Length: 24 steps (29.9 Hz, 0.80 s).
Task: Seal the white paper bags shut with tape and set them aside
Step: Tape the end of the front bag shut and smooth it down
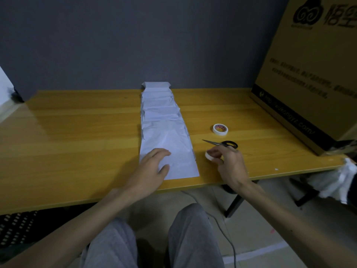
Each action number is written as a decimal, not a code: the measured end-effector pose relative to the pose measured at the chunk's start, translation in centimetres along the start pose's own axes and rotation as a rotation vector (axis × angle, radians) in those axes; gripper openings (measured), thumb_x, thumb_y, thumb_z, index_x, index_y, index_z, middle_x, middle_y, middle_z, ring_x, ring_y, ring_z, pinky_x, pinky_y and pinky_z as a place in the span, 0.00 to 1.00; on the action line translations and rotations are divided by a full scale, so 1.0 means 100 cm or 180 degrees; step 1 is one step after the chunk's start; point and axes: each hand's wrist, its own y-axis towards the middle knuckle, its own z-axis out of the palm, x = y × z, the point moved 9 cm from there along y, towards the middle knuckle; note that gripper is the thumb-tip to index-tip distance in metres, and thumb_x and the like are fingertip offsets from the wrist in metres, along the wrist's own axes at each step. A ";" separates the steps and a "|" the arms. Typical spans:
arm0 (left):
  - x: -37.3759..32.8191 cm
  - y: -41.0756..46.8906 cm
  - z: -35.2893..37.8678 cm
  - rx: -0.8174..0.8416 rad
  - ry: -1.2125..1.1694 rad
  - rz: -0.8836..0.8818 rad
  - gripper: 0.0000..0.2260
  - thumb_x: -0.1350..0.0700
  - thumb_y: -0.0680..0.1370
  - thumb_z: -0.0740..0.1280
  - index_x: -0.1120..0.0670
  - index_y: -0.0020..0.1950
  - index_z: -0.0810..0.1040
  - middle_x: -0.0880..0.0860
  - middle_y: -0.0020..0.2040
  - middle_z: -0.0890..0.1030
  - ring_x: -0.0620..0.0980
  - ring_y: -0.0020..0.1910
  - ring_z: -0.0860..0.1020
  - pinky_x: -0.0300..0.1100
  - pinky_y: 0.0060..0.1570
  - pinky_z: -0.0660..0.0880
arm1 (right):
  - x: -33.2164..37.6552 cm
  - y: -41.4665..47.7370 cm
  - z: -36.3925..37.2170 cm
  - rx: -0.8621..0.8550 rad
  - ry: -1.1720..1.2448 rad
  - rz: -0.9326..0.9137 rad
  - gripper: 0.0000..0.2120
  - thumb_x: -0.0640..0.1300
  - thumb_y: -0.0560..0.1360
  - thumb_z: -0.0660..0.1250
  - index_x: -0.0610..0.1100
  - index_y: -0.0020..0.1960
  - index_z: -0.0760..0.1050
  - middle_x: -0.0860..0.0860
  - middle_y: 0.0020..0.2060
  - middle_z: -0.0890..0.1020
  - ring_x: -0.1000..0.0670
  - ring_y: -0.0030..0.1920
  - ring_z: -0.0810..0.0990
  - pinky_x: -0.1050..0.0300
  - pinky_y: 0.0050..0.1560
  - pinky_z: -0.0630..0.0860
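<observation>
White paper bags (164, 120) overlap in 1 row from the worktop's (77, 132) far edge almost to its near edge. The left hand (152, 167) lies flat on the nearest bag, fingers straight. Just right of the bags, the right hand's (229, 163) fingers pinch a tape roll (208, 156), with scissors (222, 143) just beyond.

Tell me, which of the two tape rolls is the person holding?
The nearer tape roll, gripped by the right hand just this side of the scissors. The other tape roll lies flat and untouched beyond them.

Yellow wooden table (77, 132) against grey wall (135, 35), dim light.
</observation>
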 end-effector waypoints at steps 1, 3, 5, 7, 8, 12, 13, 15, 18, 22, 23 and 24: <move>-0.004 0.003 -0.005 -0.0098 -0.0206 0.0014 0.15 0.61 0.78 0.66 0.55 0.65 0.74 0.47 0.61 0.74 0.43 0.60 0.73 0.33 0.60 0.67 | 0.008 0.001 -0.005 0.0001 0.0281 -0.0036 0.11 0.34 0.73 0.70 0.46 0.52 0.81 0.54 0.43 0.82 0.59 0.47 0.76 0.64 0.53 0.72; -0.014 0.009 -0.014 -0.0231 -0.0533 0.0062 0.15 0.62 0.77 0.68 0.54 0.64 0.75 0.44 0.57 0.74 0.40 0.54 0.75 0.32 0.56 0.71 | 0.026 0.001 -0.010 0.0152 0.0789 -0.0103 0.11 0.37 0.73 0.71 0.51 0.51 0.80 0.57 0.42 0.82 0.60 0.47 0.76 0.68 0.48 0.70; -0.023 0.015 -0.021 -0.0227 -0.0779 0.0128 0.17 0.62 0.75 0.70 0.53 0.64 0.76 0.44 0.57 0.75 0.38 0.55 0.75 0.30 0.56 0.71 | 0.042 0.002 -0.009 0.0391 0.1411 -0.0045 0.14 0.36 0.72 0.72 0.54 0.50 0.79 0.58 0.40 0.82 0.58 0.46 0.79 0.62 0.48 0.74; -0.027 0.019 -0.024 -0.0180 -0.0925 0.0164 0.19 0.62 0.74 0.72 0.52 0.64 0.76 0.44 0.59 0.77 0.37 0.57 0.74 0.31 0.57 0.71 | 0.055 0.000 -0.004 0.0664 0.2153 0.0070 0.16 0.32 0.72 0.71 0.51 0.52 0.78 0.58 0.38 0.82 0.56 0.44 0.80 0.56 0.49 0.76; -0.027 0.020 -0.025 -0.0153 -0.0952 0.0154 0.19 0.61 0.73 0.73 0.52 0.64 0.77 0.44 0.59 0.78 0.37 0.58 0.74 0.31 0.58 0.71 | 0.062 -0.001 -0.001 0.0773 0.2425 0.0095 0.16 0.31 0.72 0.70 0.48 0.53 0.78 0.57 0.38 0.81 0.55 0.43 0.79 0.54 0.49 0.76; -0.022 0.014 -0.030 -0.0176 -0.1012 0.0070 0.12 0.60 0.72 0.74 0.49 0.54 0.81 0.43 0.53 0.81 0.37 0.54 0.76 0.33 0.55 0.72 | 0.073 -0.006 0.012 0.1125 0.2959 0.0118 0.15 0.30 0.73 0.69 0.44 0.55 0.78 0.54 0.39 0.81 0.52 0.45 0.78 0.55 0.49 0.74; -0.020 0.012 -0.033 -0.0234 -0.1025 0.0081 0.11 0.60 0.72 0.74 0.49 0.52 0.81 0.43 0.51 0.82 0.38 0.53 0.77 0.35 0.53 0.73 | 0.075 -0.007 0.015 0.1199 0.3046 0.0127 0.15 0.30 0.73 0.69 0.43 0.56 0.78 0.53 0.40 0.81 0.51 0.46 0.78 0.55 0.49 0.73; -0.018 0.008 -0.039 -0.0311 -0.1046 0.0186 0.10 0.61 0.72 0.74 0.51 0.51 0.82 0.44 0.48 0.82 0.43 0.50 0.78 0.37 0.51 0.74 | 0.079 -0.008 0.020 0.1331 0.3203 0.0145 0.14 0.30 0.74 0.68 0.41 0.57 0.77 0.51 0.41 0.81 0.50 0.46 0.79 0.57 0.50 0.73; -0.018 0.004 -0.046 -0.0412 -0.1090 0.0366 0.08 0.61 0.71 0.75 0.55 0.49 0.84 0.48 0.45 0.82 0.47 0.46 0.78 0.38 0.48 0.75 | 0.084 -0.009 0.027 0.1435 0.3362 0.0197 0.12 0.32 0.74 0.68 0.40 0.56 0.77 0.48 0.41 0.81 0.51 0.45 0.80 0.61 0.50 0.74; -0.016 0.000 -0.050 -0.0442 -0.1212 0.0368 0.08 0.64 0.70 0.75 0.56 0.47 0.84 0.49 0.44 0.81 0.46 0.44 0.79 0.36 0.45 0.76 | 0.087 -0.007 0.033 0.1449 0.3387 0.0284 0.11 0.39 0.69 0.71 0.41 0.52 0.80 0.48 0.40 0.80 0.52 0.44 0.79 0.63 0.48 0.72; -0.015 -0.001 -0.050 -0.0442 -0.1267 0.0350 0.08 0.65 0.70 0.75 0.56 0.47 0.84 0.48 0.43 0.81 0.46 0.43 0.79 0.36 0.45 0.76 | 0.087 -0.007 0.034 0.1445 0.3378 0.0314 0.11 0.40 0.68 0.71 0.41 0.51 0.80 0.48 0.39 0.80 0.52 0.44 0.79 0.64 0.47 0.72; -0.014 -0.002 -0.050 -0.0442 -0.1311 0.0343 0.09 0.65 0.69 0.75 0.55 0.46 0.84 0.47 0.42 0.81 0.46 0.43 0.79 0.36 0.44 0.76 | 0.088 -0.007 0.035 0.1443 0.3380 0.0334 0.11 0.40 0.68 0.71 0.41 0.50 0.81 0.49 0.38 0.80 0.53 0.43 0.78 0.64 0.46 0.72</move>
